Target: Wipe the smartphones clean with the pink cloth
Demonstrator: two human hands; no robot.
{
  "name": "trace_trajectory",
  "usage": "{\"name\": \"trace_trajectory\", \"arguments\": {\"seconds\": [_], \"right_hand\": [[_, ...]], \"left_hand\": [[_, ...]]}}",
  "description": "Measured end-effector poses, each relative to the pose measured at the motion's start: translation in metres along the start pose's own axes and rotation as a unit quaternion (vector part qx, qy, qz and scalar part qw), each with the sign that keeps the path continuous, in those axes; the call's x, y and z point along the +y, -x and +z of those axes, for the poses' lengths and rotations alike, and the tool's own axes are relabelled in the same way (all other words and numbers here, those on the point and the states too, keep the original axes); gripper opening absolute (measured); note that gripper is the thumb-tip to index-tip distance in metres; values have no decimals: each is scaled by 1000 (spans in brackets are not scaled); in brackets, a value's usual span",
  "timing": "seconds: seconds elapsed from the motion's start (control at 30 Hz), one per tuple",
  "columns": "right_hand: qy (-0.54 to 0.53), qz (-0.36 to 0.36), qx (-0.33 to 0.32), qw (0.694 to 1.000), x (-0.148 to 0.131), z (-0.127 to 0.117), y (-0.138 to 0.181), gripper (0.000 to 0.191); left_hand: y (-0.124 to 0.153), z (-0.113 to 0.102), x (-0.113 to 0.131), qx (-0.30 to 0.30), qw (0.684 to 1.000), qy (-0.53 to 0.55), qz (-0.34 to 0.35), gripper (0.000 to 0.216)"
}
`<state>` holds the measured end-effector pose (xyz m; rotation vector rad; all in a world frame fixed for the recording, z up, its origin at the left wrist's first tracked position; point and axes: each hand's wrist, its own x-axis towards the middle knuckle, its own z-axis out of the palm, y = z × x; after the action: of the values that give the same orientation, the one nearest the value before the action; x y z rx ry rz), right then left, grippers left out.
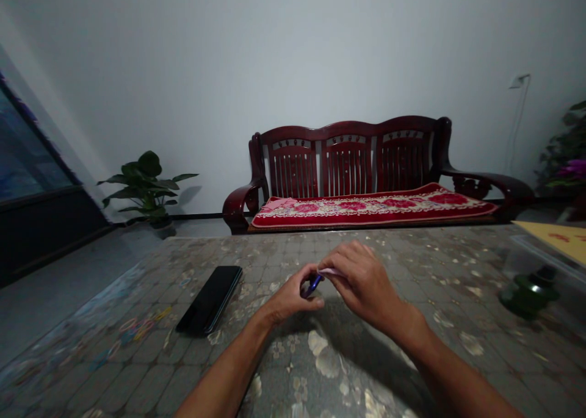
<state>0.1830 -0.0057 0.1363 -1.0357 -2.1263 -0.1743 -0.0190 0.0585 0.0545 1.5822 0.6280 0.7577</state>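
Over the middle of the table, my left hand (297, 295) is curled around a small, shiny blue-purple object (311, 285). Its kind cannot be made out, as the fingers cover part of it. Close against its upper end, my right hand (361, 281) pinches a thin, pale pinkish piece (331, 272) that looks like tissue or cloth. Most of that piece is hidden in the right palm. Both hands are raised a little above the patterned tablecloth (327, 363), and their fingertips nearly meet.
A black smartphone (209, 300) lies left of my hands, with several coloured rubber bands (140, 327) beyond it. On the right, a green bottle (528, 293) stands by a clear container (567, 284) under a yellow sheet (556, 238). Behind the table is a wooden bench (345, 162).
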Motion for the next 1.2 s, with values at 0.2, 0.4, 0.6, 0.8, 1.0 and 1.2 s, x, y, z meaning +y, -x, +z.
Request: {"name": "trace_trajectory", "arguments": {"seconds": [0.2,0.4,0.6,0.8,1.0,1.2], "right_hand": [[27,24,18,999,-1,1,0,11],[15,-11,2,1000,-1,0,-1,10],[7,-23,-2,1000,0,-1,-3,11],[10,-21,8,1000,3,-2,-3,10],[7,-31,-6,999,2,1,-2,12],[13,-26,3,1000,1,1,-3,12]], "left_hand": [[1,2,0,3,1000,23,-7,80],[2,1,-2,-5,999,47,-25,81],[2,2,-5,-14,996,80,-38,79],[3,1,-10,-13,993,107,-43,77],[3,-1,-12,-3,993,109,-45,74],[2,-1,-8,5,994,103,-45,73]]}}
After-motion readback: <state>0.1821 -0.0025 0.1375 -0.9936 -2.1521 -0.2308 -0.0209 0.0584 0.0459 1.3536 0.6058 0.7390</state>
